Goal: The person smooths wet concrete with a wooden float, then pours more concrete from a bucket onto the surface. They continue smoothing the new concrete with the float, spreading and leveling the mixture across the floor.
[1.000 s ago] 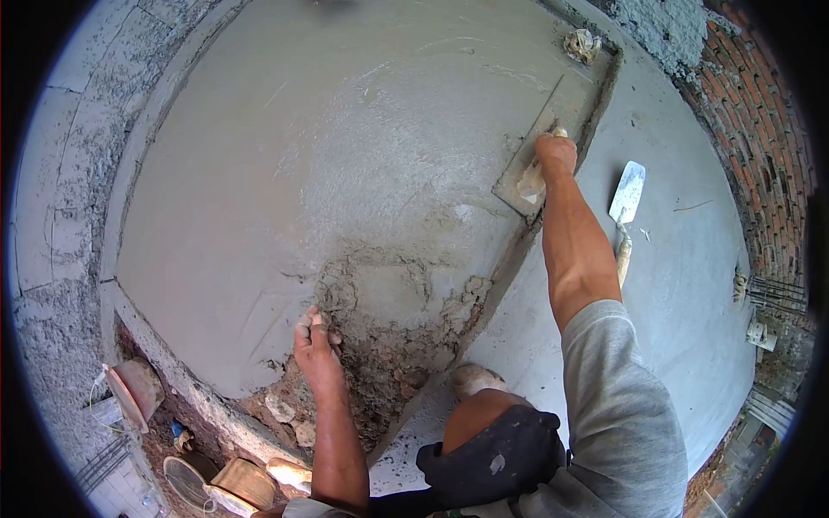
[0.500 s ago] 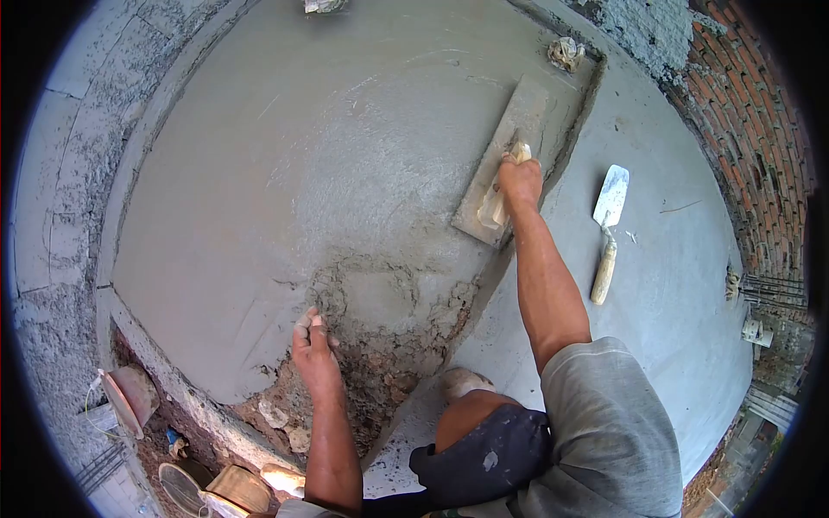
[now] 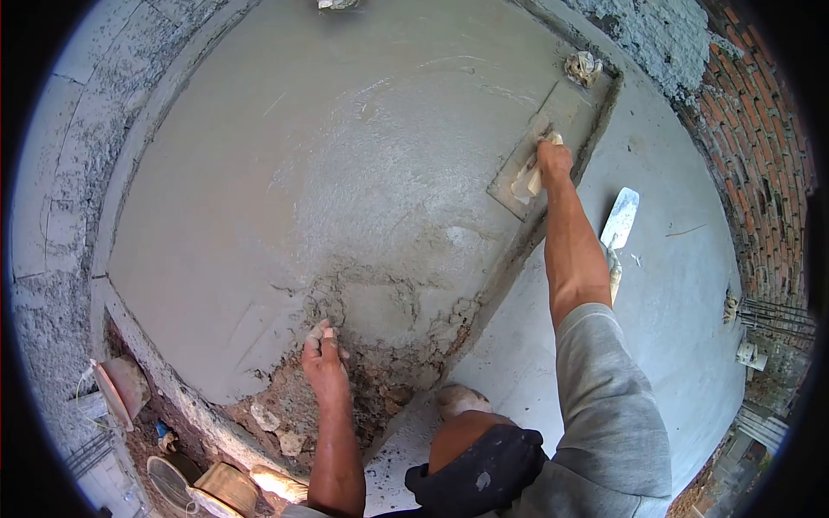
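My right hand [image 3: 554, 159] is wrapped round the handle of a long flat float [image 3: 542, 142], which lies on the wet grey mortar [image 3: 259, 173] along its raised right edge. Over the rough, unsmoothed patch [image 3: 371, 363] my left hand [image 3: 325, 358] hovers with fingers curled and the thumb near them; whether anything small is between them cannot be made out. A pointing trowel [image 3: 620, 220] rests on the smooth grey surface to the right, its handle partly hidden by my right forearm.
A crumpled lump [image 3: 583, 68] sits beyond the float. Buckets [image 3: 123, 390] and containers [image 3: 226, 490] stand at the lower left, outside the low border. A brick wall [image 3: 760, 147] rises at the right. My knee [image 3: 475, 466] is at the bottom centre.
My right hand has slid the float away from me and to the right along the edge. My left hand has shifted slightly right and down in view.
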Demonstrator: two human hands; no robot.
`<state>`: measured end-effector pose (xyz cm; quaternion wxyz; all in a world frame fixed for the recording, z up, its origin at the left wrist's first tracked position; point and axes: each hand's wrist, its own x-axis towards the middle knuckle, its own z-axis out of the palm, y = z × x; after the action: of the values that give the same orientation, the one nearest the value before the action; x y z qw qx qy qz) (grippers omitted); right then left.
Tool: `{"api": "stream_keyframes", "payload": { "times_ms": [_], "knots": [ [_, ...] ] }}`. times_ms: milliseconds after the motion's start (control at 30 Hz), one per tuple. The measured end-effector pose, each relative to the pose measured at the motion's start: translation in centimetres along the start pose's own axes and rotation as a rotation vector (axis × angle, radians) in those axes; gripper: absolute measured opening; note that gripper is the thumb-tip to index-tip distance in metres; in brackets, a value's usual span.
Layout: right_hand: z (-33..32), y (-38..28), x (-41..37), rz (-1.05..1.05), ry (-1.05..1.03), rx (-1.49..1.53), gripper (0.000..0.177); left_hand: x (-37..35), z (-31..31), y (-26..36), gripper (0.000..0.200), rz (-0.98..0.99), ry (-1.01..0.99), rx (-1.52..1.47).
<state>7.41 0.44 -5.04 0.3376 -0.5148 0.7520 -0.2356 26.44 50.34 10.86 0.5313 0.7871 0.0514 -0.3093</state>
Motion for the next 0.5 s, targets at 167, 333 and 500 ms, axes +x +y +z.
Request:
{"api": "stream_keyframes", "payload": {
  "times_ms": [167, 333, 500],
  "knots": [
    [0.0, -5.5, -3.1, 0.026, -0.147, 0.206, 0.026, -0.1, -1.8, -1.8, 0.029, -0.024, 0.056, 0.009],
    [1.9, -9.5, -5.4, -0.125, -0.376, -0.015, 0.044, -0.6, -2.5, -2.8, 0.03, -0.009, 0.091, 0.048],
    [5.2, -11.0, -14.9, -0.261, -0.562, -0.222, 0.05, -0.7, -1.0, -2.3, 0.035, -0.018, 0.071, -0.002]
  ]
}}
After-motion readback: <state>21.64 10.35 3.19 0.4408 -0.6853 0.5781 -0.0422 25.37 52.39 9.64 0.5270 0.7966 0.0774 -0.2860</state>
